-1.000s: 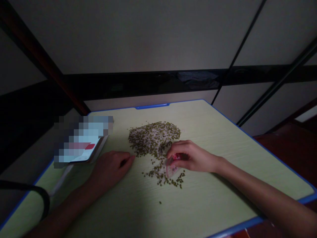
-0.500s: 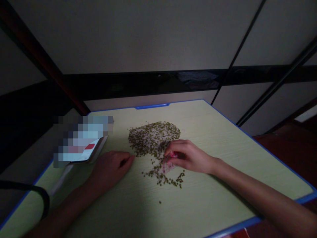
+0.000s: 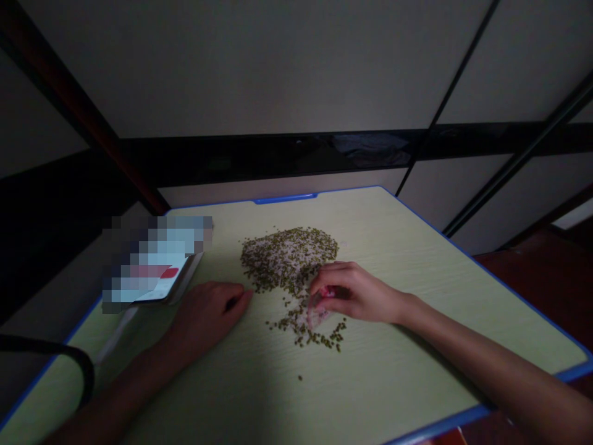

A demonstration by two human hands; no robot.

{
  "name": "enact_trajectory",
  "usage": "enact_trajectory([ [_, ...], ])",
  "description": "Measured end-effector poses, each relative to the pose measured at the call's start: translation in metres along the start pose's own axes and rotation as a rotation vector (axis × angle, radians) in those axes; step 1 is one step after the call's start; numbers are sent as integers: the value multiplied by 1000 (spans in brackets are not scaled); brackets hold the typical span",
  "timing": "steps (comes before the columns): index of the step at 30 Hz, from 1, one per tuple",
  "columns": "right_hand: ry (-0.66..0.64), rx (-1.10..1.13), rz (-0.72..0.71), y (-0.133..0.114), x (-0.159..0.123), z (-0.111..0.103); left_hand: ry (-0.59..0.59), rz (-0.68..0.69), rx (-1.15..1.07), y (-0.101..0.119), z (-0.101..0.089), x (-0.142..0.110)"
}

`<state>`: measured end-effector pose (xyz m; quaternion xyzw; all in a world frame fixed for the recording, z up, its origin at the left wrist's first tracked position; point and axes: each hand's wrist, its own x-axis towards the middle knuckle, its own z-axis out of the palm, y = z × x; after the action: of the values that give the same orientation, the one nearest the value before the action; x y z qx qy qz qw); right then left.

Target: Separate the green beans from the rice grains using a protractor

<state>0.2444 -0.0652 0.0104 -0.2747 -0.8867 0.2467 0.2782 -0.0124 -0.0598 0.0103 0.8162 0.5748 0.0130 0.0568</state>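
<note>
A heap of small green beans mixed with whitish grains (image 3: 290, 256) lies mid-table, and a thinner scatter of them (image 3: 296, 324) trails toward me. My right hand (image 3: 345, 290) is closed in a pinch on a clear, curved plastic piece with a pink edge and small markings (image 3: 319, 314). It stands tilted over the scattered beans; part of it, with something red, is hidden by my fingers. My left hand (image 3: 210, 314) rests on the table left of the heap, fingers curled in and thumb forward. Nothing shows in it, and its tip is close to the heap's edge.
The pale table (image 3: 398, 383) has a blue rim and a blue handle (image 3: 286, 198) at its far edge. A lit device, partly blurred out (image 3: 162, 287), stands at the left, with a black cable or arm (image 3: 69, 352) nearer me. Cabinet panels (image 3: 278, 68) rise behind.
My right hand has shifted slightly left and then a little back right with the plastic piece, changing its tilt slightly. My left hand and the heap look the same.
</note>
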Motion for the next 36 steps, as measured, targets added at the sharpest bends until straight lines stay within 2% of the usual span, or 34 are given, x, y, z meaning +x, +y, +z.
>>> enact_trajectory([
  [7, 6, -6, 1, 0, -2, -1, 49, 7, -53, 0, -1, -2],
  [29, -28, 25, -16, -2, -2, -2, 31, 6, -56, 0, -1, -2],
  [36, -18, 8, 40, -2, -1, -3, 34, -2, -53, 0, -1, -2],
])
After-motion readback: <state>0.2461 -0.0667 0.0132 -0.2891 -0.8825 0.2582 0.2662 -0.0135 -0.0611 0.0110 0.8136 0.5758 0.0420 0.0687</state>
